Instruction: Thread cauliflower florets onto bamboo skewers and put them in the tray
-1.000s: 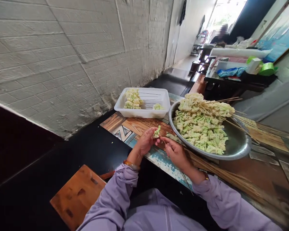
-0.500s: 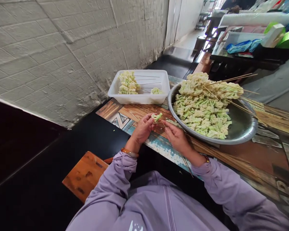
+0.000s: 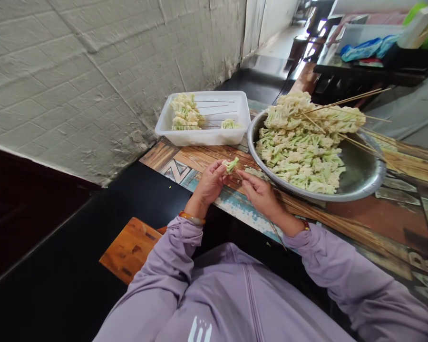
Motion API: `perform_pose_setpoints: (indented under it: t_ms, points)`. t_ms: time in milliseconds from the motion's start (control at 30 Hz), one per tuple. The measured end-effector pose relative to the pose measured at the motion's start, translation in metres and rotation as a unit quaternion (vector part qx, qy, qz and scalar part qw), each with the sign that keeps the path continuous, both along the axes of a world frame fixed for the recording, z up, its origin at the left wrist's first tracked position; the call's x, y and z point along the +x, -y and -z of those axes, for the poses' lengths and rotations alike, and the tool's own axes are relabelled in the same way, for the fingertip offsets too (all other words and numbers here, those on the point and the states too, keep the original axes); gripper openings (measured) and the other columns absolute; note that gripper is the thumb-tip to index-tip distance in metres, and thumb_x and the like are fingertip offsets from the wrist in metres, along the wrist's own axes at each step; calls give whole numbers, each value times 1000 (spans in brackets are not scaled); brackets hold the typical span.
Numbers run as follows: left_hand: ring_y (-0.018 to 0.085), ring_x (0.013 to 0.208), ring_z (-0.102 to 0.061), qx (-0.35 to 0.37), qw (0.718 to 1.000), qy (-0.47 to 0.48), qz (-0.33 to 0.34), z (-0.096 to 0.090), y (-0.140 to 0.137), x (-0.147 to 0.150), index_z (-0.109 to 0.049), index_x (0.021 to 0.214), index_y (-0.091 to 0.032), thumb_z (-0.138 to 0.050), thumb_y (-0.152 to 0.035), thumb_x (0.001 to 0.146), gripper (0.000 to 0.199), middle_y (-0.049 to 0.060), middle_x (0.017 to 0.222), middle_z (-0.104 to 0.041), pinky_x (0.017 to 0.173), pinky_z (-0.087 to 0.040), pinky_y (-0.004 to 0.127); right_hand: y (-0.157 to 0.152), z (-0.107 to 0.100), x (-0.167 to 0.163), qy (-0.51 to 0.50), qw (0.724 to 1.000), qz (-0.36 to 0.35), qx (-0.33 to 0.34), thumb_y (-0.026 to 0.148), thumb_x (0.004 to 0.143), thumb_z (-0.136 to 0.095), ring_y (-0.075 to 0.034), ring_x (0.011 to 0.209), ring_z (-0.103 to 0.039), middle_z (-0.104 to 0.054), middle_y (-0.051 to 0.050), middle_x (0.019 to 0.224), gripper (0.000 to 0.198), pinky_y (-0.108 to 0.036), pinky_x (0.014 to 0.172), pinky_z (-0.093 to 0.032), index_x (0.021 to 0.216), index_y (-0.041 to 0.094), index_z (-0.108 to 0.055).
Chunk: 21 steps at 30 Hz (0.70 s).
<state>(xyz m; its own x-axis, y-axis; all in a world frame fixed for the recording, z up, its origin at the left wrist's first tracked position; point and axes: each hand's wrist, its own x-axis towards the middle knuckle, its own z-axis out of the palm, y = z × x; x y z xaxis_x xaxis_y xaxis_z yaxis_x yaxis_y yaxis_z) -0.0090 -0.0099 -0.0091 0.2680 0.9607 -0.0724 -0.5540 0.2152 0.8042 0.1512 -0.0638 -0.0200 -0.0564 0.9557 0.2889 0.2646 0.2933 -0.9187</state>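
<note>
Between the fingers of my left hand (image 3: 211, 181) is a small pale-green cauliflower floret (image 3: 230, 165), held above the table's near edge. My right hand (image 3: 260, 194) pinches a thin bamboo skewer (image 3: 239, 175), its tip end close against the floret; whether it has pierced the floret I cannot tell. The rear of that skewer shows below my right wrist. To the right stands a metal basin (image 3: 373, 183) heaped with cauliflower florets (image 3: 299, 156), with several skewered ones on top. A white plastic tray (image 3: 203, 138) behind my hands holds skewered cauliflower (image 3: 185, 111) at its left side.
Loose bamboo skewers (image 3: 328, 225) lie along the patterned wooden table (image 3: 374, 221) in front of the basin. A wooden stool (image 3: 130, 249) stands low at the left. The pale brick-patterned wall (image 3: 74, 95) runs beside the table. Another table (image 3: 328, 69) at the back right bears packages.
My view has tilted slightly downward, so the table and basin sit higher in the picture. My right hand and skewer have come a little nearer the floret.
</note>
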Motion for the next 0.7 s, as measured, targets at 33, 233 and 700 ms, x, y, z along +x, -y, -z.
perform_pose_setpoints:
  t_ms: [33, 233, 700]
  points:
    - [10, 76, -64, 0, 1000, 2, 0, 0, 0, 0, -66, 95, -15, -82, -31, 68, 34, 2, 88, -68, 64, -52, 20, 0, 0, 0, -2, 1000, 1, -1, 24, 92, -49, -22, 89, -67, -70, -5, 83, 39, -34, 75, -56, 127, 24, -66]
    - [10, 74, -63, 11, 1000, 0, 7, 1, 1, 0, -67, 94, -16, -80, -30, 71, 30, 2, 87, -68, 66, -52, 20, 1, 2, 0, -4, 1000, 2, -4, 25, 91, -49, -22, 89, -67, -71, -6, 87, 39, -34, 74, -56, 126, 22, -66]
    - [5, 62, -51, 69, 996, -49, -26, 5, 1, 2, -64, 93, -19, -76, -26, 70, 27, -1, 86, -62, 55, -40, 16, 2, -4, -2, 16, 1000, 2, -1, 23, 91, -47, -22, 90, -68, -72, -6, 85, 38, -35, 75, -56, 124, 21, -68]
